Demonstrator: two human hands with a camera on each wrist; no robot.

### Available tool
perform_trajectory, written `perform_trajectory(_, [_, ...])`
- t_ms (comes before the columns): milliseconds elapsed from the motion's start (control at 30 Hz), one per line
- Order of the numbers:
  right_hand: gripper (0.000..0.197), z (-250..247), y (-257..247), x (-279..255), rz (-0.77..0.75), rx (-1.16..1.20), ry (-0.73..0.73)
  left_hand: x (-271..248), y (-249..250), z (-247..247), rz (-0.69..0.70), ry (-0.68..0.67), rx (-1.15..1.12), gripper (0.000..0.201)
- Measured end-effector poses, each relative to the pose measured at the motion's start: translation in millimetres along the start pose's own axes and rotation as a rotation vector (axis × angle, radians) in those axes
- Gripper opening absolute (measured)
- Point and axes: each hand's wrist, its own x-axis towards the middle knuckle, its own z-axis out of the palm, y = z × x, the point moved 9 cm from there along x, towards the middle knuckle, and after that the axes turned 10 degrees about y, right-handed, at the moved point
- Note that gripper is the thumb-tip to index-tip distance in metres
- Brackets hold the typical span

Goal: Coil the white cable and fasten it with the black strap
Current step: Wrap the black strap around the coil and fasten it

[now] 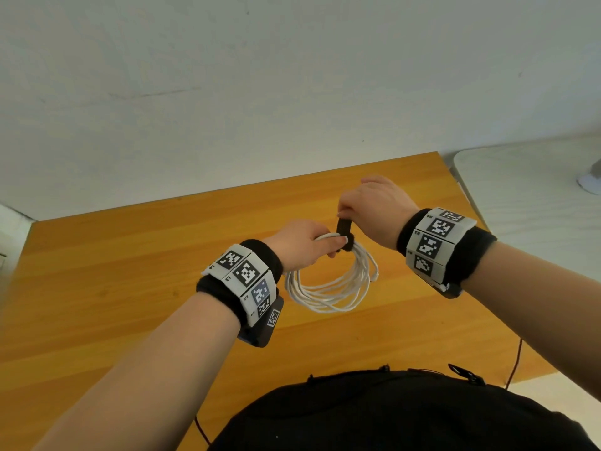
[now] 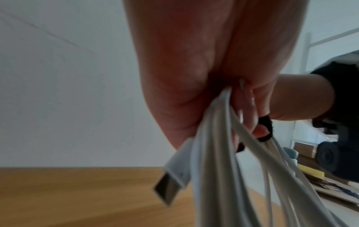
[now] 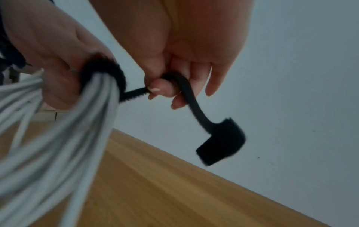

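Observation:
The white cable (image 1: 331, 288) hangs in several loops above the wooden table (image 1: 130, 271). My left hand (image 1: 302, 242) grips the top of the coil (image 2: 213, 153); a USB plug (image 2: 170, 182) sticks out below the palm. The black strap (image 3: 103, 69) is wrapped round the bundle (image 3: 58, 138) beside my left fingers. My right hand (image 1: 367, 209) pinches the strap's free length (image 3: 186, 92) between thumb and fingers and holds it taut, up and away from the coil. The strap's wide tab (image 3: 221, 141) dangles loose below that hand.
A white wall (image 1: 292, 76) stands behind the table's far edge. A pale white surface (image 1: 527, 196) adjoins the table on the right. A thin dark red wire (image 1: 514, 362) hangs off the table's near right edge by my body.

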Motion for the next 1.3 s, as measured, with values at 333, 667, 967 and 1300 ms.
perform_trajectory(333, [0.024, -2.3, -0.2, -11.9, 0.193, 0.259, -0.031, 10.0, -13.5, -1.2, -0.046, 0.118, -0.019, 0.038])
perform_trajectory(667, [0.018, 2.5, -1.2, -30.4, 0.297, 0.414, 0.057, 12.0, -30.7, -0.1, -0.300, 0.131, -0.663, 0.028])
perform_trajectory(967, [0.035, 5.2, -22.7, -34.4, 0.139, 0.342, 0.108, 14.9, -31.9, -14.5, -0.213, 0.292, -0.513, 0.038])
perform_trajectory(1300, [0.023, 24.0, -3.2, -44.7, 0.397, 0.526, 0.107, 10.7, -29.8, -27.6, -0.129, 0.406, -0.605, 0.034])
